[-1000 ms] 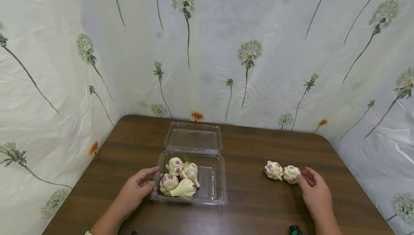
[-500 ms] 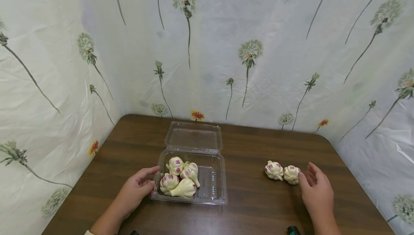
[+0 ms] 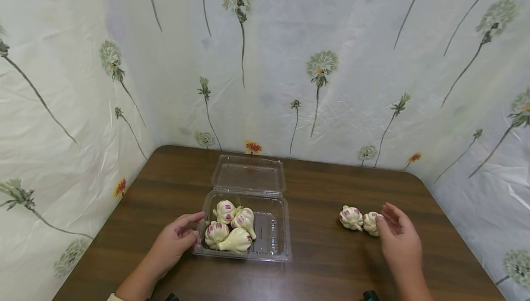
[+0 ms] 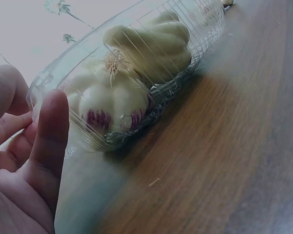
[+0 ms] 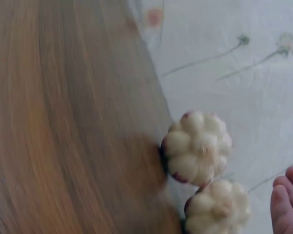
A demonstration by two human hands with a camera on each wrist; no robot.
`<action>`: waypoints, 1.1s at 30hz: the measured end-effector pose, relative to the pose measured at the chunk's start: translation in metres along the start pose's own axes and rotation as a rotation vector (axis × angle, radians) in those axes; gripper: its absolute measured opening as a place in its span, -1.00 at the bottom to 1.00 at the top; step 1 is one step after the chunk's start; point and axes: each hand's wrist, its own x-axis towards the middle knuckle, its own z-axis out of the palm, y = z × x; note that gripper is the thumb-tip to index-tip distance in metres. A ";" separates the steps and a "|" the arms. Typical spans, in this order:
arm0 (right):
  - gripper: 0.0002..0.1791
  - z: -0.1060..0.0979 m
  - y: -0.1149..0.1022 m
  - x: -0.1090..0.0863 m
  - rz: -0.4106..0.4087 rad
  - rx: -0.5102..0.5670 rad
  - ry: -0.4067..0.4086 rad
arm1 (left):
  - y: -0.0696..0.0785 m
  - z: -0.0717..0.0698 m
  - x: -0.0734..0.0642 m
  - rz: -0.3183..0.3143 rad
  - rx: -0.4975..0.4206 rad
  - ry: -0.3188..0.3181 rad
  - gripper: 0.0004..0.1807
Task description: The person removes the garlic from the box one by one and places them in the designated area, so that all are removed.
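Note:
A clear plastic clamshell box (image 3: 273,241) lies on the table with its lid (image 3: 248,174) folded back. Several garlic bulbs (image 3: 235,241) fill the left part of its tray. My left hand (image 3: 175,241) pinches the tray's left rim between thumb and fingers; the left wrist view shows the thumb (image 4: 52,131) against the plastic. To the right, two more garlic bulbs sit side by side, a left bulb (image 3: 351,218) and a right bulb (image 3: 370,224). My right hand (image 3: 401,243) hovers by the right bulb, its thumb partly covering it in the head view. The right wrist view shows that hand apart from both bulbs.
The dark wooden table (image 3: 314,273) carries everything. A pale curtain (image 3: 265,61) with dandelion prints stands behind and at both sides. A small dark object (image 3: 370,295) shows at the bottom edge near the right forearm.
My right hand first drew back slightly from the right garlic bulb, then shifted left over it, fingers loose. The left hand and the box stay in place.

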 end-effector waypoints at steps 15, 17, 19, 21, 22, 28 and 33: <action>-0.54 0.026 -0.028 -0.026 -0.163 0.112 -0.179 | -0.003 -0.001 0.000 -0.005 0.000 -0.013 -0.47; -0.54 0.028 -0.032 -0.028 -0.176 0.132 -0.223 | -0.003 -0.001 0.002 0.000 0.001 -0.016 -0.48; -0.54 0.029 -0.035 -0.030 -0.199 0.141 -0.275 | -0.003 -0.001 0.003 0.002 0.000 -0.014 -0.48; -0.53 0.032 -0.039 -0.032 -0.220 0.156 -0.321 | -0.003 -0.001 0.003 0.005 -0.002 -0.012 -0.48; -0.53 0.034 -0.040 -0.033 -0.232 0.167 -0.337 | -0.003 -0.001 0.003 0.006 -0.001 -0.011 -0.48; -0.52 0.046 -0.046 -0.039 -0.284 0.174 -0.413 | -0.003 -0.001 0.003 -0.002 -0.010 -0.008 -0.48; -0.53 0.057 -0.053 -0.043 -0.287 0.132 -0.467 | -0.004 -0.001 0.001 0.021 -0.001 -0.005 -0.47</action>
